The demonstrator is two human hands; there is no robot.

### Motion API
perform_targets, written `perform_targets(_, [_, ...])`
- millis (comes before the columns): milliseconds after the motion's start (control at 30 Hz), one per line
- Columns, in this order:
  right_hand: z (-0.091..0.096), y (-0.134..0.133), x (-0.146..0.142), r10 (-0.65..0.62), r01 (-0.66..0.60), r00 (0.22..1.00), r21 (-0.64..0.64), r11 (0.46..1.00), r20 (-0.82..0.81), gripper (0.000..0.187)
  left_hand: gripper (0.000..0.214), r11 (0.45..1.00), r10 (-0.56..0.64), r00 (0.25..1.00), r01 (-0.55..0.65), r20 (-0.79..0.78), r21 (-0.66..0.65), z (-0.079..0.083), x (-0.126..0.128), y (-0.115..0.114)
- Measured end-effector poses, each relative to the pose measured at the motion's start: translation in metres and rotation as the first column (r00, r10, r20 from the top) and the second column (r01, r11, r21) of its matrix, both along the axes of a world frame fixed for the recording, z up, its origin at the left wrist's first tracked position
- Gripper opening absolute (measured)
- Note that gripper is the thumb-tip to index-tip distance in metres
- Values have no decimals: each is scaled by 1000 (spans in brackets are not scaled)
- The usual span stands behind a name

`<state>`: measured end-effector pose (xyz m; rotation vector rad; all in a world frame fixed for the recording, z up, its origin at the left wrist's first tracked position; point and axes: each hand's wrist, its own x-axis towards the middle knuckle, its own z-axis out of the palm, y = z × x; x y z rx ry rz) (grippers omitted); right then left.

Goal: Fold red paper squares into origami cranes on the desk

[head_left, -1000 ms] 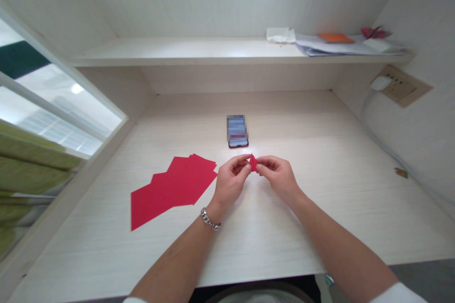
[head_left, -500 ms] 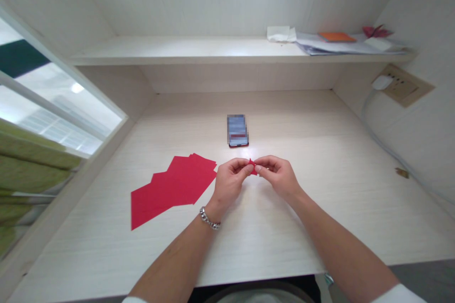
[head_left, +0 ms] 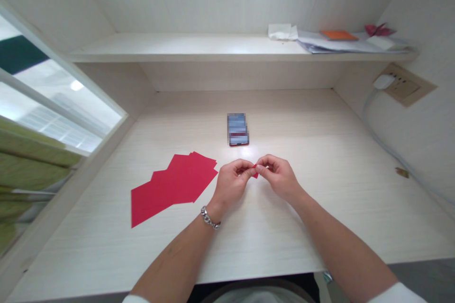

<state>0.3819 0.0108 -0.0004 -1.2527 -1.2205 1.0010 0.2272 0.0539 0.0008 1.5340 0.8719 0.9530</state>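
Between my two hands is a small piece of folded red paper (head_left: 255,175), mostly covered by the fingers. My left hand (head_left: 232,181) pinches it from the left with thumb and forefinger; a metal chain bracelet (head_left: 210,218) circles that wrist. From the right, my right hand (head_left: 279,175) closes thumb and fingertips on the same paper. Several overlapping red paper sheets (head_left: 177,181) lie flat on the desk, left of my left hand. A phone (head_left: 238,129) with a blurred screen lies just beyond my hands.
A shelf (head_left: 199,46) runs above the back of the desk (head_left: 170,251). On it rest stacked papers (head_left: 313,42), an orange sheet (head_left: 339,35) and a dark red folded paper shape (head_left: 379,30). At right, a cable (head_left: 377,137) hangs from a wall socket (head_left: 407,86).
The small red paper has turned between my fingertips, and its upper point no longer shows. My fingers have shifted slightly around it. The loose sheets and phone stay put.
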Motion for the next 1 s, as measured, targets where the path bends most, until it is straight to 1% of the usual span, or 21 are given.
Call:
perform_targets(100, [1,0,1,23,-23,1000,-10,1000,-19,18,15,1000,-9,1000,9,-19,1,2,-1,0])
perform_targets(200, [0,1,3,0,0,1000,-18,1000,-2,21,14,999,-41,999,41,-32,-19,3,0,-1])
perform_targets(300, [-4,3,4,-53,54,998,-31,998,24,21,14,990,-101,995,102,15,-93,2,1,-1])
perform_targets(400, [-5,5,4,-96,94,995,-61,994,-30,24,19,969,-141,987,154,77,-192,-1,2,0])
perform_targets(467, [-5,6,3,-83,71,989,-103,992,-120,27,20,960,-126,987,146,96,-239,-2,3,2])
perform_targets(533, [-3,6,1,-36,8,980,-142,990,-195,30,20,957,-77,991,106,114,-271,-3,2,4])
perform_targets(633, [-3,5,-1,55,-89,976,-154,984,-210,32,24,953,8,988,39,154,-299,-5,0,7])
perform_targets(700, [-4,5,-1,88,-117,978,-149,982,-191,29,26,945,28,981,36,190,-326,-6,-1,9])
perform_targets(867, [-6,5,0,13,-35,991,-163,986,-132,22,25,905,-5,963,119,270,-408,-8,0,8])
perform_targets(933, [-5,5,1,2,-22,993,-165,986,-119,20,25,913,-6,965,112,261,-392,-9,2,7])
perform_targets(1000, [-5,4,1,11,-28,994,-156,987,-108,17,23,934,-2,971,88,241,-346,-10,3,6])
